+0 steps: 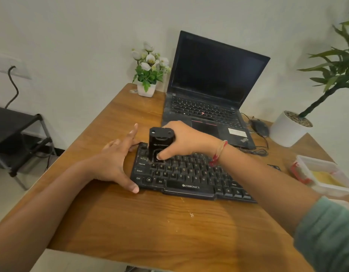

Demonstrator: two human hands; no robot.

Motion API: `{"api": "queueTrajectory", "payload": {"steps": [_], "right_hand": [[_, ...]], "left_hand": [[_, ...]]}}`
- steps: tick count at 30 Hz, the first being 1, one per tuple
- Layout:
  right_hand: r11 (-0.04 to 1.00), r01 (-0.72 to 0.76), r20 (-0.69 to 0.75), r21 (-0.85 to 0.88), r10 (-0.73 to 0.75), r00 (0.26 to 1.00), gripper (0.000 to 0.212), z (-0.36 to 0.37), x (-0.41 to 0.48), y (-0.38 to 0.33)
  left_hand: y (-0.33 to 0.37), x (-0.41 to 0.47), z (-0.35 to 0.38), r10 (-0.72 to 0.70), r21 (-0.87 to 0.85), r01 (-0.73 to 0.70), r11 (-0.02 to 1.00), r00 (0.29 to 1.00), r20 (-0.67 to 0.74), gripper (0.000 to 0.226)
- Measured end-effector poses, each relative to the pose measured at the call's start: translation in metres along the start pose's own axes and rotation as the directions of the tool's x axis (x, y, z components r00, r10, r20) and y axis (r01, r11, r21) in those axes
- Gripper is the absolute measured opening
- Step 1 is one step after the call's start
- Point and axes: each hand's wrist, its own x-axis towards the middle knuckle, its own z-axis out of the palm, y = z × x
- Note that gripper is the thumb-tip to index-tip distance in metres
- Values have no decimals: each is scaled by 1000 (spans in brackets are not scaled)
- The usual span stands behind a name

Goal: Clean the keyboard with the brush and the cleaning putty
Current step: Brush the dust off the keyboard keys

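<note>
The right grip (181,142) is curled round a black brush (159,143), which stands upright on the top-left keys of the keyboard (189,175). The left grip (114,163) lies spread open against the keyboard's left end. Behind, the wooden surface (150,222) carries an open laptop (212,91), a mouse (260,127) and a flower pot (147,89) by a white wall (81,26).

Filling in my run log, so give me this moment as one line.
step: brushing keys | right hand: grips brush upright on top-left keys of keyboard | left hand: braces keyboard at left edge
</note>
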Motion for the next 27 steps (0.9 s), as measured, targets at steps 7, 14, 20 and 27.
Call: {"api": "queueTrajectory", "payload": {"steps": [7, 14, 20, 27], "right_hand": [[989, -144, 15, 16, 144, 990, 26, -31, -57, 46], [955, -296, 31, -12, 296, 955, 39, -66, -128, 105], [881, -472, -32, 2, 472, 881, 32, -97, -203, 158], [808, -551, -187, -209, 520, 833, 69, -119, -257, 216]], "left_hand": [[5, -2, -3, -59, -1, 59, 998, 998, 26, 150], [-2, 2, 0, -86, 28, 86, 996, 996, 13, 156], [-5, 3, 1, -86, 23, 87, 996, 996, -9, 159], [-5, 3, 1, -44, 21, 44, 999, 999, -20, 158]]}}
